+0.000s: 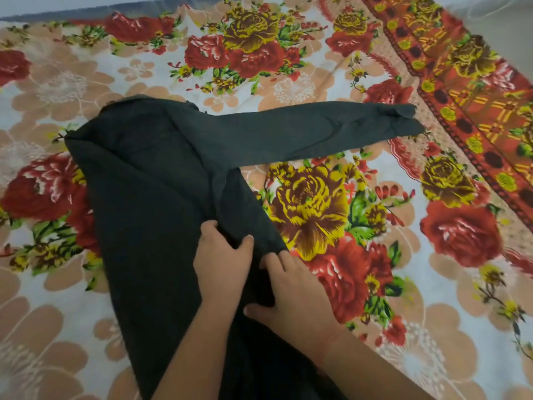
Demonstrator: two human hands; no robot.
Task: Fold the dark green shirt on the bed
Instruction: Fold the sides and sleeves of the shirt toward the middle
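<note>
We are early: our left hand (220, 252) pinches a ridge of the dark green cloth shirt (150, 197); our right hand (288, 295) presses flat, fingers apart; one long sleeve (311, 134) lies unfolded on the floral-sheeted bed (432, 298).

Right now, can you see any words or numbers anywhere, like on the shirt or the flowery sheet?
None to read. The dark green shirt shows plain cloth, no visible label or print. The bed sheet has only roses and patterns, no letters or numbers.

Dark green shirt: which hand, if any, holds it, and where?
The left hand pinches the dark green fabric shirt at its bunched side edge; the right hand presses beside it.
</note>
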